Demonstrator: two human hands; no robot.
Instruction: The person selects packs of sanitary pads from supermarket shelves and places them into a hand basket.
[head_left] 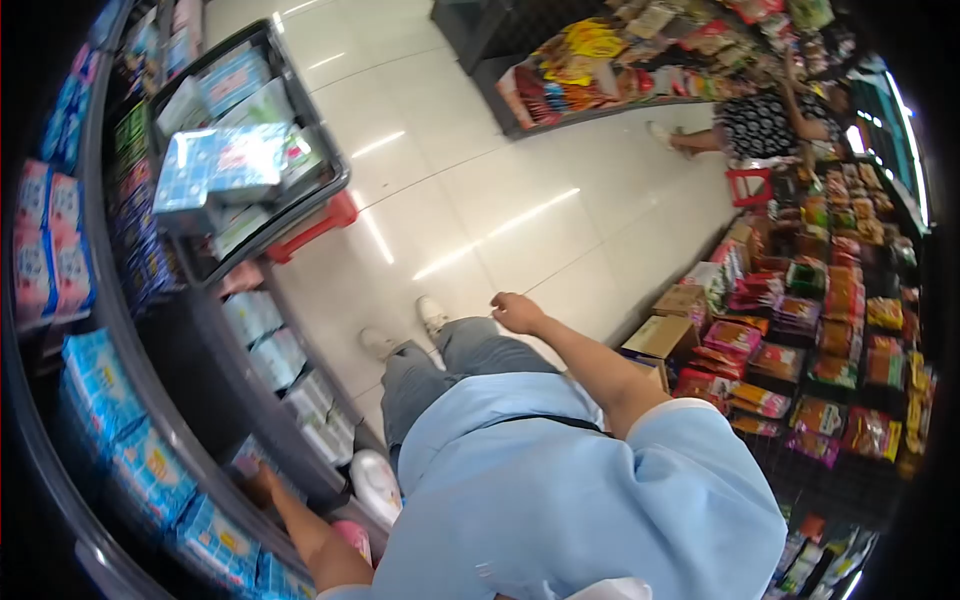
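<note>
My left hand reaches into the dark shelf bay at lower left. Its fingers are closed at the edge of a small bluish-white tissue pack, and the shelf lip partly hides them. Blue tissue packs stand in a row on the shelf just left of that hand. On the other side, my right hand hangs over the floor beside my thigh, fingers loosely bent and nothing in them. A black crate further up holds several blue-and-white and pale green tissue packs.
The crate rests on a red stool or base. A grey shelf rail runs along my left. Snack shelves and cardboard boxes line the right. Another person stands by the far snacks near a red basket.
</note>
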